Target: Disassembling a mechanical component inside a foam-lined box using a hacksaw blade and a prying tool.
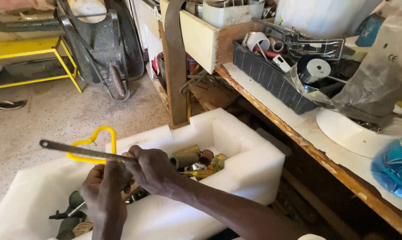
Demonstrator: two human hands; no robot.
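My right hand (pixel 153 170) grips one end of a long flat grey metal strip (pixel 76 150), which points left over the floor. A yellow loop-shaped frame (pixel 93 138) is joined to the strip. My left hand (pixel 104 186) is closed just under the strip, where the yellow frame ends, and seems to hold the same tool. Both hands hover above a white foam box (pixel 249 164). Its near compartment holds brass fittings (pixel 187 156) and a yellow-handled screwdriver (pixel 200 173).
A left compartment of the foam box holds dark tools (pixel 70 213). On the right, a workbench (pixel 298 129) carries a black tray of parts (pixel 272 78), a metal roll (pixel 314 69) and plastic bags. A wheelbarrow (pixel 103 44) and a yellow frame stand behind.
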